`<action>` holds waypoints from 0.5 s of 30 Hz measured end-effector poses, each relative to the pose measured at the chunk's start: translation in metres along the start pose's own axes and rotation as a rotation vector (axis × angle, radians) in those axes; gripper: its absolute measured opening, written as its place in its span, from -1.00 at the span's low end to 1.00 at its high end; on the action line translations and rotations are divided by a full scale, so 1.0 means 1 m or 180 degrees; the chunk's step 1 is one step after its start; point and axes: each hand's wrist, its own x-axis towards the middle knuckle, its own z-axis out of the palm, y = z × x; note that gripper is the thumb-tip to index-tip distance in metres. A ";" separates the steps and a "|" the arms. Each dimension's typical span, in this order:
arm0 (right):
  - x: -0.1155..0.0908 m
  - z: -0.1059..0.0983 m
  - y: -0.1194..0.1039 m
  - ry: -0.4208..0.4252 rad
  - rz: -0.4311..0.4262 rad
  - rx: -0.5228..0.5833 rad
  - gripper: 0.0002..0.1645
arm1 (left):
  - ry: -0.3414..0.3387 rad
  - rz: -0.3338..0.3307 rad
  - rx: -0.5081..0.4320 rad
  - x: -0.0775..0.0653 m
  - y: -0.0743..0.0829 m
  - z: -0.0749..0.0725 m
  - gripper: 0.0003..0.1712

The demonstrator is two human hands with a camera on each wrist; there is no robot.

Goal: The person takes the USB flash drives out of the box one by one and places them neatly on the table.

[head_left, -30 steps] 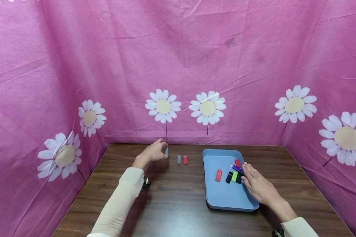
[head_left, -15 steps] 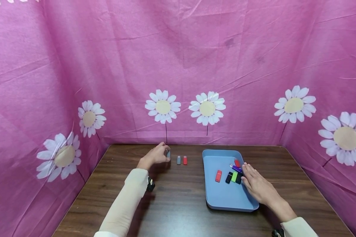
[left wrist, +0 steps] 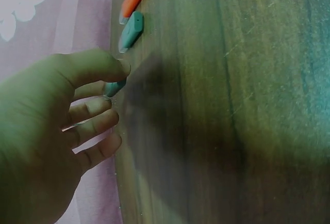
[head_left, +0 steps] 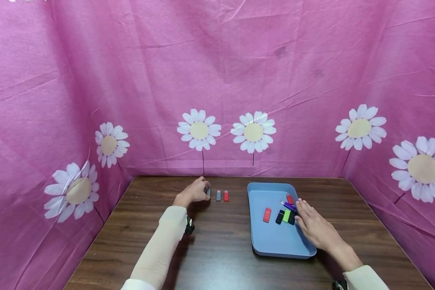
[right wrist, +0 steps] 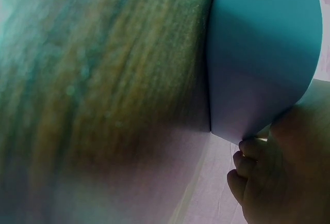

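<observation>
A small grey-blue, bar-shaped USB flash drive was held near the far edge of the table, between the thumb and fingers of the person's left hand; whether its underside met the wood could not be told. Behind everything hung a pink cloth backdrop printed with white daisies. In front of it stood a dark brown wood-grain table, bearing a light blue rectangular tray with low walls and rounded corners. Cream sleeves covered both forearms. The right hand lay against the tray's right wall, its fingers extended and close together, gripping nothing. The left thumb and forefinger pinched the drive, while the other fingers were bent and slightly spread. Inside the tray, a coral-red flash drive lay by itself, left of a cluster: a black drive, a lime-green drive and a second black drive side by side, with a purple drive slanting just beyond them and a red drive behind that. Smallest in view, a grey drive and a bright red drive lay parallel on the table, just right of the left hand.
</observation>
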 end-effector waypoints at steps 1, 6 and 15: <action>0.000 0.000 0.000 0.0002 -0.0002 0.0000 -0.27 | -0.0021 -0.0004 0.0009 0.000 0.000 0.001 -0.45; 0.000 0.001 0.000 0.0005 0.0005 -0.0005 -0.27 | -0.0156 -0.0023 -0.0007 0.000 0.000 0.004 -0.42; -0.001 0.000 0.000 -0.0002 0.0044 0.0003 -0.26 | -0.0236 -0.0048 -0.0021 0.002 -0.004 0.008 -0.44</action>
